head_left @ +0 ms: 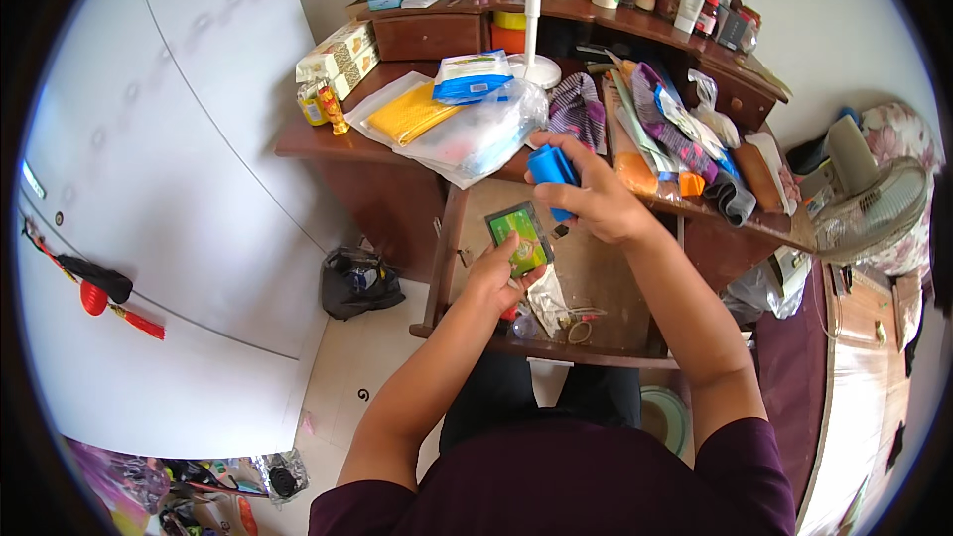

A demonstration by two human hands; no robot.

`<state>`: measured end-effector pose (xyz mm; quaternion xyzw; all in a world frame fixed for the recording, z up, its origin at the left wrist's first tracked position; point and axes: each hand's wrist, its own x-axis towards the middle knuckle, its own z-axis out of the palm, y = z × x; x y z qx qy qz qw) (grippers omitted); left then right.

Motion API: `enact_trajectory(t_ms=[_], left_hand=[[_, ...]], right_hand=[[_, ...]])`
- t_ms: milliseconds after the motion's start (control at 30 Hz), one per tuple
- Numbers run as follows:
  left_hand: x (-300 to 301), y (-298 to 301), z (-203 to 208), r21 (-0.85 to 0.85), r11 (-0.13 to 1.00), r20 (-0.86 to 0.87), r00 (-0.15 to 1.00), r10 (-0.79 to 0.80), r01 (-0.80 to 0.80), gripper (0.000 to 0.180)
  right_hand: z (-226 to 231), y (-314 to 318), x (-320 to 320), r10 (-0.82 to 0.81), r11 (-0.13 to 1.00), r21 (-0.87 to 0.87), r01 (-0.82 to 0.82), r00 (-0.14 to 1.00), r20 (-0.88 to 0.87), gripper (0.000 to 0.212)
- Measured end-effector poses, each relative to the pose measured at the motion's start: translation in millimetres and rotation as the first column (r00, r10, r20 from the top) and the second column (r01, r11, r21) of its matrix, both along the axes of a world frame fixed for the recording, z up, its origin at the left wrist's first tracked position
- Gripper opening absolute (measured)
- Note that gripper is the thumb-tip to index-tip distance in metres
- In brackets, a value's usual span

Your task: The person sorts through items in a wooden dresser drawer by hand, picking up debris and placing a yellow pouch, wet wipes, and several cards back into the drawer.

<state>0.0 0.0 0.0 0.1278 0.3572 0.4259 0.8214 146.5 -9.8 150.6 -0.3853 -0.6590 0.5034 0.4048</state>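
My left hand point(499, 278) is closed on a flat green rectangular pack with dark edges point(519, 238), the thumb lying across its face. It is above an open wooden drawer point(615, 288). Up and to the right, my right hand point(601, 194) grips a small blue cylindrical object point(552, 179) between thumb and fingers; its exact kind I cannot make out. Inside the drawer, below my hands, lie a whitish cloth-like pouch point(546, 300), a ring-shaped loop point(580, 333) and a few small items.
On the dresser top, a yellow packet point(412, 111) and a blue-white packet point(472, 77) lie left, with folded cloths point(665, 119) right. Bottles and tubes line the upper shelf point(596, 15). A fan point(874, 208) stands far right. A black bag point(359, 283) sits on the floor.
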Motion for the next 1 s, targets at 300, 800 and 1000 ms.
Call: enact_trajectory(t_ms=[300,800,1000], left_hand=[[-24,1,11,0.027,0.997,0.049,0.996,-0.076,0.074,0.022],[-53,10,34,0.054,0.958,-0.038,0.959,-0.281,0.283,0.027],[-49,23,48,0.026,0.934,-0.006,0.934,-0.357,0.357,0.034]], right_hand=[[75,57,-34,-0.013,0.984,0.176,0.009,1.0,0.024,0.061],[145,189,85,-0.428,0.903,0.232,0.361,0.8,0.421,0.043],[147,291,83,-0.448,0.893,0.212,0.396,0.744,0.496,0.034]])
